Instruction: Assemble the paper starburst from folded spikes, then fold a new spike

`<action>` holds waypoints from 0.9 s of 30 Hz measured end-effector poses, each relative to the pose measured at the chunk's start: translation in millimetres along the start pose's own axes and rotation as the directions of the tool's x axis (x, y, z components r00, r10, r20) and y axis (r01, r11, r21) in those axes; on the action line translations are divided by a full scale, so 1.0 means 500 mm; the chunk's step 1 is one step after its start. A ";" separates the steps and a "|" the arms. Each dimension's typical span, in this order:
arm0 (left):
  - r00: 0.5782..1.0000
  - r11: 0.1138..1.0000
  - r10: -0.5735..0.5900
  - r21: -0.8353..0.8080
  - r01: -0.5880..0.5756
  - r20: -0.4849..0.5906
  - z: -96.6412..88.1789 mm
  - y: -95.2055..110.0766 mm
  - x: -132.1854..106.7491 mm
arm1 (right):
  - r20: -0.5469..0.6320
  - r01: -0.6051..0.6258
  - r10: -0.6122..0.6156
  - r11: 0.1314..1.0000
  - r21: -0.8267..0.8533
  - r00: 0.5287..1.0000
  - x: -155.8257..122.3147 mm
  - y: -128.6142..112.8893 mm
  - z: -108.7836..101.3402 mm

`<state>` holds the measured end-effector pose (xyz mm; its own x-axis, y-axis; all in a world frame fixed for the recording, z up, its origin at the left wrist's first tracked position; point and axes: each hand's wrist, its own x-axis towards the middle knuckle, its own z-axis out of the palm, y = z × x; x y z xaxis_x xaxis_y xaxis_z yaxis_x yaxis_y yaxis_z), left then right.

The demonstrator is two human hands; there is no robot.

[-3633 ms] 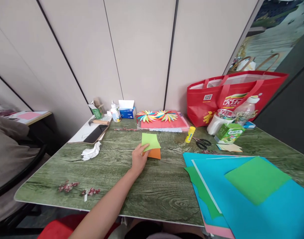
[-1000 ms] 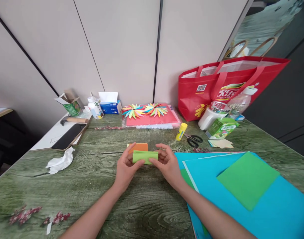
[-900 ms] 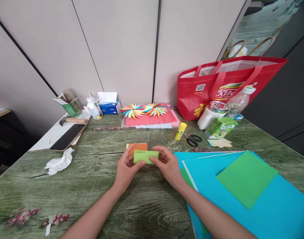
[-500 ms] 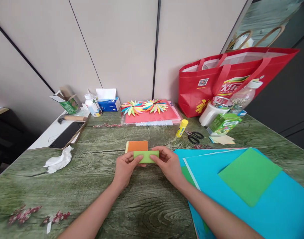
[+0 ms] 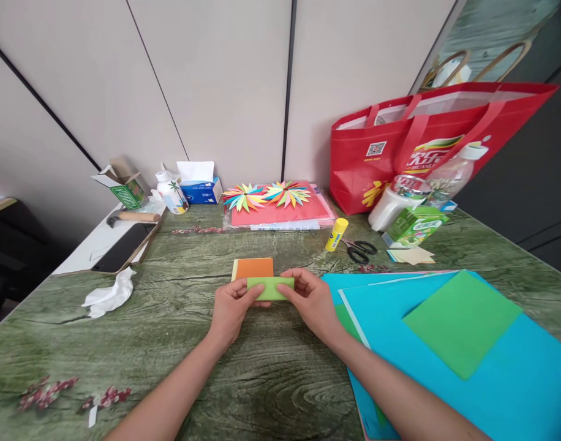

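Observation:
A light green strip of folded paper [image 5: 270, 289] is held level above the table, one end in each hand. My left hand [image 5: 231, 306] pinches its left end, thumb in front and fingers behind. On the right end, my right hand [image 5: 312, 301] grips it the same way. Just behind the strip lies a small stack of orange and cream paper [image 5: 254, 268], its near edge hidden by the strip and my left fingers.
Large blue sheets [image 5: 400, 343] with a green square [image 5: 464, 324] lie at right. Further back are a yellow glue stick [image 5: 337, 235], black scissors [image 5: 359, 250], two paper stars [image 5: 287, 193] and a red bag [image 5: 367, 171]. Crumpled tissue [image 5: 109, 294] and a phone [image 5: 123, 247] are at left.
The view has shifted very slightly. Both hands keep the same hold on the green paper.

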<state>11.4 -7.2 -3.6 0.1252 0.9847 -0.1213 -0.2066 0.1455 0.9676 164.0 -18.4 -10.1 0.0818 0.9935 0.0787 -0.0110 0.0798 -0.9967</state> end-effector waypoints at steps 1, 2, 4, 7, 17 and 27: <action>1.000 1.000 0.001 -0.001 -0.001 0.000 0.000 0.000 0.000 | -0.001 -0.001 0.001 1.000 0.001 1.000 0.000 0.000 0.000; 1.000 1.000 0.002 -0.002 -0.002 0.001 0.000 0.001 0.000 | 0.000 -0.001 0.001 1.000 0.001 1.000 0.000 -0.001 0.000; 1.000 1.000 0.003 -0.003 -0.003 0.005 0.000 0.002 -0.001 | 0.003 0.000 0.000 1.000 -0.005 1.000 -0.001 -0.002 -0.001; 1.000 1.000 0.000 -0.005 0.000 0.003 0.002 0.004 -0.002 | 0.004 0.000 0.000 1.000 -0.015 1.000 -0.001 -0.003 -0.001; 1.000 1.000 0.007 -0.014 -0.007 0.010 -0.001 0.001 0.001 | 0.003 -0.013 0.013 1.000 0.006 1.000 -0.001 -0.005 0.000; 1.000 1.000 0.004 -0.013 -0.004 0.005 0.001 0.002 0.000 | -0.009 -0.028 0.028 1.000 0.003 1.000 -0.001 -0.005 0.001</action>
<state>11.6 -7.1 -2.6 0.1296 0.9847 -0.1166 -0.2200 0.1432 0.9649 163.2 -18.8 -7.4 0.0909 0.9946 0.0505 -0.0159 0.0522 -0.9985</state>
